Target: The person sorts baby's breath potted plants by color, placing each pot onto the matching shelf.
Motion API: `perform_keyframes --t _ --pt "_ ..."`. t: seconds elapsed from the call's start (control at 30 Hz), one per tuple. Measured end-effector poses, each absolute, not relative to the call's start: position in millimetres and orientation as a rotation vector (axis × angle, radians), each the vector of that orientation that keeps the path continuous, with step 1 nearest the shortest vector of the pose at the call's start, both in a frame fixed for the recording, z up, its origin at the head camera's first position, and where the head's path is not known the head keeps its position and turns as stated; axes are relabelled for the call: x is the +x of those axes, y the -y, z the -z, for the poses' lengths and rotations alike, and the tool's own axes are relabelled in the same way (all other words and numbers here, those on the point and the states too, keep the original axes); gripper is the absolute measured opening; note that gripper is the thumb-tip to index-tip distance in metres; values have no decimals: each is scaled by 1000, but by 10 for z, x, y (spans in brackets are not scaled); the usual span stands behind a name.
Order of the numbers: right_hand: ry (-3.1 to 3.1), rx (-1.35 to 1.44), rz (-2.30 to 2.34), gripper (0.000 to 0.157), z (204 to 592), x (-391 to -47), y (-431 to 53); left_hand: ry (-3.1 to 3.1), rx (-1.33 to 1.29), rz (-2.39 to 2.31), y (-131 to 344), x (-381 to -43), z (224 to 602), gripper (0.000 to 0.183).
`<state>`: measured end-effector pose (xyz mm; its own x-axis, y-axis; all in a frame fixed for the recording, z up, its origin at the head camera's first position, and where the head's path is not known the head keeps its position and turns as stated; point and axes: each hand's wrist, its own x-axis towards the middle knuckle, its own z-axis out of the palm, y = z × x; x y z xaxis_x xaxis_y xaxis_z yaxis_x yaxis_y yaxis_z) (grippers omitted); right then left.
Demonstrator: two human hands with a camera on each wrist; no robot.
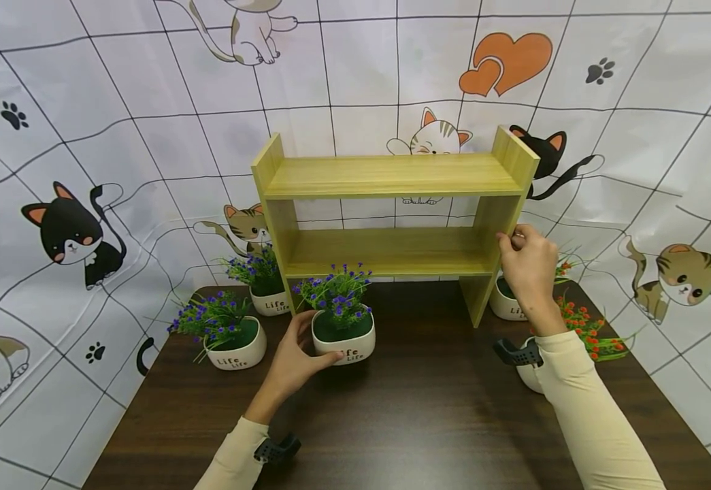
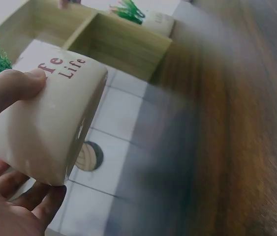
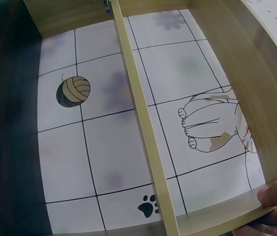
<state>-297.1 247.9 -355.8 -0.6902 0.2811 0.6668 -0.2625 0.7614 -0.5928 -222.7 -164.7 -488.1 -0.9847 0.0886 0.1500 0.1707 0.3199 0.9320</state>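
My left hand [image 1: 294, 357] grips a white ceramic flower pot [image 1: 355, 346] with purple flowers and "Life" lettering, just in front of the shelf's left end. In the left wrist view the thumb [image 2: 22, 86] presses the lettered front of the pot [image 2: 62, 113], and the fingers curl round its far side. A two-tier wooden shelf [image 1: 386, 177] stands upright at the back of the table. At its right side panel, my right hand [image 1: 529, 269] holds the edge. Up close, the right thumb [image 3: 276, 191] lies on the panel's inner side with fingers outside; the boards [image 3: 145, 123] hold nothing.
Two more purple-flowered pots, one nearer [image 1: 239, 350] and one behind [image 1: 269, 303], stand left of the shelf. On the right, a pot [image 1: 505, 303] and orange-red flowers [image 1: 584, 330] are partly hidden by my right arm. A cat-patterned wall sheet [image 1: 361, 82] hangs behind the dark table [image 1: 404, 408].
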Motion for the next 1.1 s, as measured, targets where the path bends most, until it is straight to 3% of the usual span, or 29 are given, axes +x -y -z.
perform_keyframes --t 0.53,1.1 --pt "2127 7 -870 26 3583 -2966 -2490 2459 -357 1772 1487 -2068 4488 98" --pt "2132 -10 -855 24 3587 -2979 -2481 2314 -446 1856 1318 -2207 4306 88"
